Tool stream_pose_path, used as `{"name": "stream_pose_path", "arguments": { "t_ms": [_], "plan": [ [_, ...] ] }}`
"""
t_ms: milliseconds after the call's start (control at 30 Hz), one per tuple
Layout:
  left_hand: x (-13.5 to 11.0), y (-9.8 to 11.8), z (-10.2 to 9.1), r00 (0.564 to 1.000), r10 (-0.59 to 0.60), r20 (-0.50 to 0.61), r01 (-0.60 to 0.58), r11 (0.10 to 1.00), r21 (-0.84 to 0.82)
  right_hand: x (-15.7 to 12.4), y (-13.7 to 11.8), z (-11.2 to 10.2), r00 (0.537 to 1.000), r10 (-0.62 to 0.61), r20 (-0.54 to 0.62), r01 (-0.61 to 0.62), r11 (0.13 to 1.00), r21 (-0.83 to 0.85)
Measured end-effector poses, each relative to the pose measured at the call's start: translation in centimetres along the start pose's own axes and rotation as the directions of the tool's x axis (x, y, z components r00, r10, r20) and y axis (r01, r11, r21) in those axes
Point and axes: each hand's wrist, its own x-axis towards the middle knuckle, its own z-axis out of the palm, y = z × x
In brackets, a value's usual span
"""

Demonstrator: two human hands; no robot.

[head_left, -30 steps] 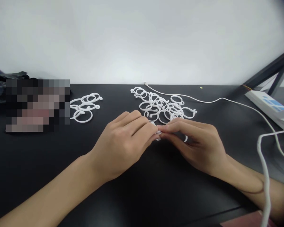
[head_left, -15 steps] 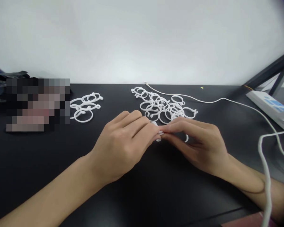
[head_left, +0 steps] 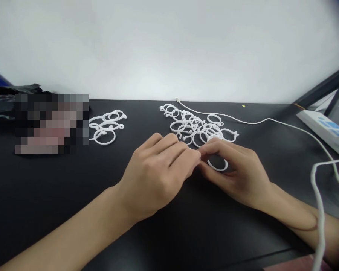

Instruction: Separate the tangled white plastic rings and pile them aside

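Partly hidden, one slender white ring [head_left: 219,169]

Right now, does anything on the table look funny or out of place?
A tiny yellow speck lies alone on the black table near the wall. It looks odd because the rings and cord nearby are white. I see no spill.

No txt, nos. or logos can be read. Blue patches [head_left: 333,126] are seen on white box [head_left: 322,130], far R, too blurred to be made out.
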Motion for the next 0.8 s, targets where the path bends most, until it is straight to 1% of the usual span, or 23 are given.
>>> {"name": "stream_pose_path", "arguments": {
  "t_ms": [133,233,300,367,433,467,533,667,800],
  "plan": [
    [0.2,0.1,0.1,1.0,-0.006,-0.003,0.006,1.0,-0.016,-0.1,0.0,0.1,0.999,0.017,0.033,-0.018,1.0,0.019],
    [0.1,0.1,0.1,0.998,-0.061,0.02,0.063,0.996,-0.059,-0.1,0.0,0.0,1.0,0.011,0.013,-0.012,0.999,0.034],
    [-0.1,0.0,0.2,0.991,-0.108,0.083,0.115,0.989,-0.095,-0.2,0.0,-0.1,1.0,0.014,-0.01,-0.013,0.999,0.032],
    [-0.4,-0.2,0.3,0.974,-0.143,0.176,0.163,0.981,-0.105,-0.2,0.0,-0.2,0.999,0.015,-0.031,-0.014,1.0,0.019],
    [-0.6,-0.4,0.5,0.955,-0.156,0.251,0.188,0.976,-0.107,-0.2,0.0,-0.2,0.999,0.002,-0.043,-0.002,1.0,0.011],
    [-0.7,-0.5,0.6,0.951,-0.157,0.268,0.191,0.975,-0.109,-0.2,0.0,-0.2,0.999,-0.006,-0.047,0.007,1.0,0.012],
    [-0.8,-0.6,0.8,0.953,-0.153,0.26,0.185,0.977,-0.106,-0.1,0.1,-0.1,0.998,-0.023,-0.056,0.024,1.0,0.012],
    [-0.7,-0.8,0.8,0.972,-0.133,0.195,0.148,0.987,-0.065,0.1,0.0,-0.1,0.994,-0.059,-0.087,0.057,0.998,-0.029],
    [-0.7,-1.0,0.7,0.983,-0.106,0.152,0.111,0.994,-0.026,0.3,-0.1,-0.2,0.99,-0.114,-0.08,0.108,0.991,-0.078]
  ]
}}
